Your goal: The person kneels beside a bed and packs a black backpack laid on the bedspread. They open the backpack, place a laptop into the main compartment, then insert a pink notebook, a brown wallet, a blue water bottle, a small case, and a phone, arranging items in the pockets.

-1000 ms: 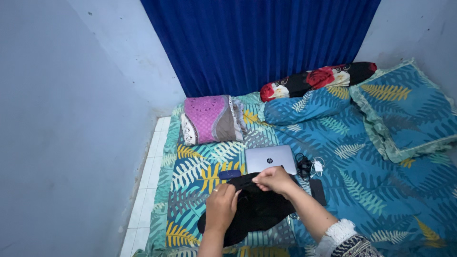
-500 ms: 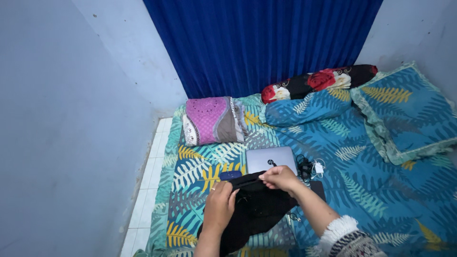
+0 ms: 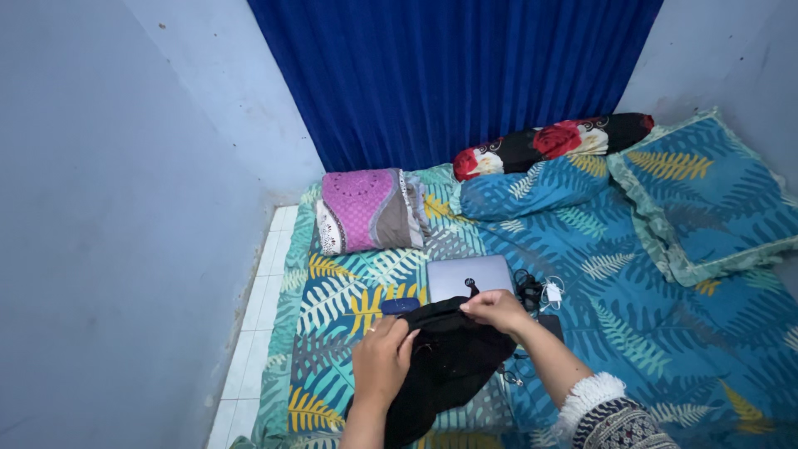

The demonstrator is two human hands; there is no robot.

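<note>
— Where's the black garment [image 3: 445,366]?

— Near the front of the bed [image 3: 665,333], left of centre, lying on the leaf-print sheet. It's a crumpled dark cloth, and both hands are on it.

— How are the hands set?

— The left hand [image 3: 381,366] rests on the near-left part of the cloth, fingers curled down onto the fabric. The right hand [image 3: 497,312] is at the far edge, fingers pinched together on the cloth's upper hem. So both are closed on the garment, a little apart from each other. The right wrist shows a white knitted cuff [image 3: 586,397] over a patterned sleeve.

— What's around it?

— Just beyond the right hand lies a closed grey laptop [image 3: 470,276], touching or nearly touching the cloth's far edge. A small dark blue flat object [image 3: 400,306] peeks out at the cloth's far-left corner; I can't tell what it is. To the right of the laptop sits a tangle of black cable with a white charger plug [image 3: 552,292].

— And farther back?

— A folded pink and grey bundle [image 3: 366,210] on the far left, a blue leaf-print bolster [image 3: 532,193] beside it, a black bolster with red roses [image 3: 553,141] against the blue curtain [image 3: 453,75], and a large matching pillow [image 3: 706,195] at the far right.
</note>
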